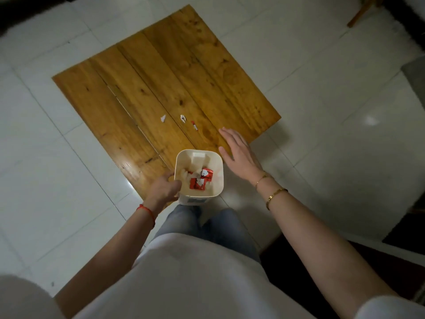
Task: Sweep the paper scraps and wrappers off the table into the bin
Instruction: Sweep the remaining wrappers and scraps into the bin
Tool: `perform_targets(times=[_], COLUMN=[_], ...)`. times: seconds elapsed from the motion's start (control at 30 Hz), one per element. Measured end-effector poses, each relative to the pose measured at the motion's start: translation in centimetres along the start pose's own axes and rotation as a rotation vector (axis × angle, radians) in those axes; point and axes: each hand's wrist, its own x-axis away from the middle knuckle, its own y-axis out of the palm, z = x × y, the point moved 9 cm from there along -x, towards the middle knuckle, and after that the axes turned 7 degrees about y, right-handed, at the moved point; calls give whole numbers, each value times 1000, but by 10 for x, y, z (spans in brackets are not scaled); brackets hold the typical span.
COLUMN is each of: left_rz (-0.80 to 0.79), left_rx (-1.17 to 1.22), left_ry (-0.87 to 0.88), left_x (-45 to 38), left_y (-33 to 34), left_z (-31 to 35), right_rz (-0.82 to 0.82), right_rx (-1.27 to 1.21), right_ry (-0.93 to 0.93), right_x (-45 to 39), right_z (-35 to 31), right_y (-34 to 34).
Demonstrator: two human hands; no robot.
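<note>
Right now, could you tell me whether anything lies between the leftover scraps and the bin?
Nothing visible does. The three scraps lie on bare table, with clear wood down to the bin, which the left hand holds at the near edge. The right hand is open alongside.

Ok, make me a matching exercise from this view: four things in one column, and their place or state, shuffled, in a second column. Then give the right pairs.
Things:
1. left hand
2. right hand
3. red wrappers
4. white scraps

Place or state:
A. lying loose on the wooden table
B. open and flat over the table's near edge
C. gripping the rim of the bin
D. inside the bin

Pairs: 1-C, 2-B, 3-D, 4-A
</note>
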Motion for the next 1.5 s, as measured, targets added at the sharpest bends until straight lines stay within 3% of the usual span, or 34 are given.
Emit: perform_targets(times=[0.4,0.8,1.3,1.5], left_rz=[225,228,285,266], left_rx=[238,394,493,510], left_ry=[-166,-300,-304,-343], left_x=[-17,-60,-117,-123], left_y=[93,190,203,204], left_z=[-32,-90,-141,-151], right_rz=[-314,-386,-430,-496], right_rx=[158,249,372,361], right_ry=[-321,-495,-644,-735], right_x=[-86,-173,-240,-205], right_z=[32,55,28,44], right_y=[28,106,203,214])
